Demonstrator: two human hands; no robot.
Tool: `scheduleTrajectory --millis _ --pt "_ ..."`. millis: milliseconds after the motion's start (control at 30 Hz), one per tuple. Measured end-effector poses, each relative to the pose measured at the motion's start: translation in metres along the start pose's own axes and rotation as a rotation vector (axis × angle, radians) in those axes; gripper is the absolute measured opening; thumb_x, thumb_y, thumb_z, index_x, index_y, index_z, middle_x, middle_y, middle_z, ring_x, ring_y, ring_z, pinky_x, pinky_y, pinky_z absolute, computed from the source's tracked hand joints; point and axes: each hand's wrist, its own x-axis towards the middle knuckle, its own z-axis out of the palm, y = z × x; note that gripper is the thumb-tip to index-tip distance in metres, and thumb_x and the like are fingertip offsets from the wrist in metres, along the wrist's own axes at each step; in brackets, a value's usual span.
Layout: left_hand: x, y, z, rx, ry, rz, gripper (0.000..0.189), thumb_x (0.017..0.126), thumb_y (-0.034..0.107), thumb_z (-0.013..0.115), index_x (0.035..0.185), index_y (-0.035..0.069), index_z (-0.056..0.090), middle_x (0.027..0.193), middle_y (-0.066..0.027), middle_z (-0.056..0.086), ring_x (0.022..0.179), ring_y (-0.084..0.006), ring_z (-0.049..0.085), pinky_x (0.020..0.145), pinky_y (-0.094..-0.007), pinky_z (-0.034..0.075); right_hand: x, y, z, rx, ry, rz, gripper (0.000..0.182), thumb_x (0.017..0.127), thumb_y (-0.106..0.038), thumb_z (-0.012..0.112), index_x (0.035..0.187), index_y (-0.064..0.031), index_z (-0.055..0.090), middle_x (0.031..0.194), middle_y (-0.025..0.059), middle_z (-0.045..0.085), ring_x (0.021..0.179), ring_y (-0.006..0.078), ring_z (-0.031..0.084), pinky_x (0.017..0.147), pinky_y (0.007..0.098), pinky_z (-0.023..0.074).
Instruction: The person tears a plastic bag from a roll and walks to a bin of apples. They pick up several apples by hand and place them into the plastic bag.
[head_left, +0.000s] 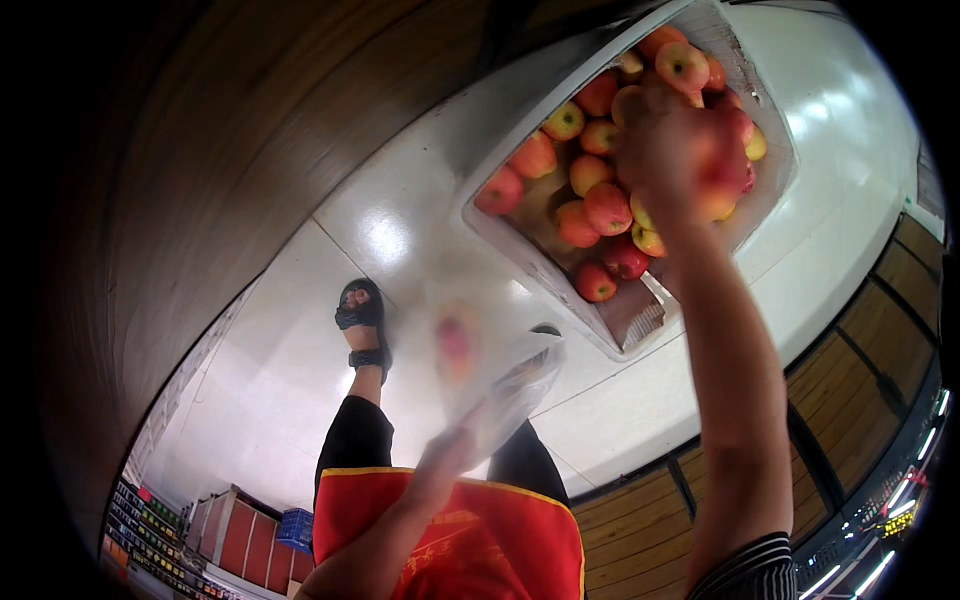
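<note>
My left hand (448, 448), low and in front of the red apron, grips a clear plastic bag (517, 390). Beside the bag is a blurred red and yellow shape (454, 341), perhaps an apple; whether it lies inside the bag I cannot tell. My right hand (660, 154) reaches into a white plastic crate (780, 161) of red and yellow apples. Motion blurs this hand, and a blurred red apple (720, 161) appears held in its fingers. Several loose apples (591, 175) lie around and below it, some partly hidden by the hand and forearm.
The crate has a piece of cardboard (637, 311) at its near corner. Beneath is a glossy white tiled floor (382, 232). A dark wooden surface (202, 135) rises on the left. Slatted wooden panels (847, 375) stand on the right; a blue crate (295, 529) sits lower left.
</note>
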Motion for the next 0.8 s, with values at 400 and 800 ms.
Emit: scheduleTrajectory --millis 400,800 --pt "0.005 0.002 0.015 0.245 0.012 0.070 0.046 0.090 0.030 0.042 0.131 0.010 0.043 0.081 0.0057 0.041 0.066 -0.0061 0.031 0.061 -0.0178 0.030 -0.002 -0.111 0.037 1.387 0.100 0.697 0.060 0.068 -0.023 0.072 0.114 -0.0057 0.037 0.102 0.0188 0.052 0.098 0.0325 0.053 0.082 0.0407 0.0454" --pt "0.010 0.005 0.010 0.225 0.089 -0.024 0.044 0.086 0.027 0.058 0.118 -0.001 0.047 0.106 -0.0070 0.053 0.101 -0.0150 0.049 0.088 -0.0291 0.037 -0.095 -0.038 -0.038 2.499 -0.006 0.508 0.069 0.071 -0.015 0.061 0.132 -0.0066 0.029 0.123 0.0113 0.041 0.115 0.0262 0.043 0.098 0.0354 0.0363"
